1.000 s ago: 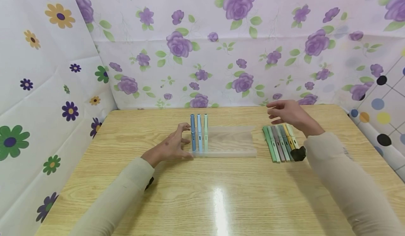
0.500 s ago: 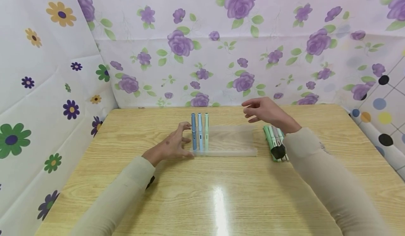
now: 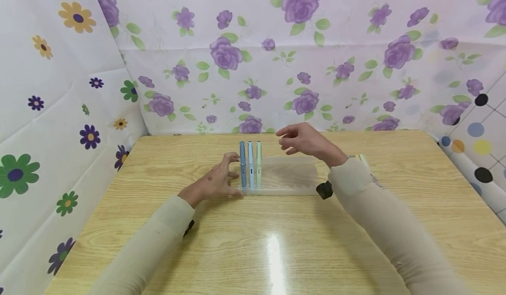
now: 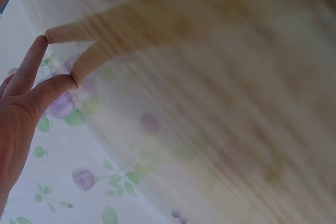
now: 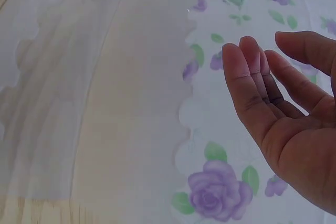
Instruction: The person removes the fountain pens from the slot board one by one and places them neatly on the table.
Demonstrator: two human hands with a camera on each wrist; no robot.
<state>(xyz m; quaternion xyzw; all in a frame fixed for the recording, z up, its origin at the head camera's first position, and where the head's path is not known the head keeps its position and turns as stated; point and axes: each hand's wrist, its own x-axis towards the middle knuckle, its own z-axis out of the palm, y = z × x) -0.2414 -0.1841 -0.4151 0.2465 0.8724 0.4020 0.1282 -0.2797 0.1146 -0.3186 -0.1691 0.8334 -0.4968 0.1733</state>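
Note:
A translucent pen rack stands on the table with three pens upright at its left end: a dark blue pen, a light blue pen and a pale green pen. My left hand holds the rack's left end, thumb at the front corner and forefinger bent beside the dark blue pen. Two of its fingertips touch the wood in the left wrist view. Over the rack, right of the pens, hovers my right hand. Its fingers are loosely bent, and nothing shows between them in the right wrist view.
Some loose pens lie on the wooden table to the right, mostly hidden by my right sleeve. A flowered sheet hangs along the back edge, with patterned sheets at both sides.
My right hand has moved left from above the loose pens to over the rack, and its sleeve now covers most of those pens. The left hand and the three upright pens stay put.

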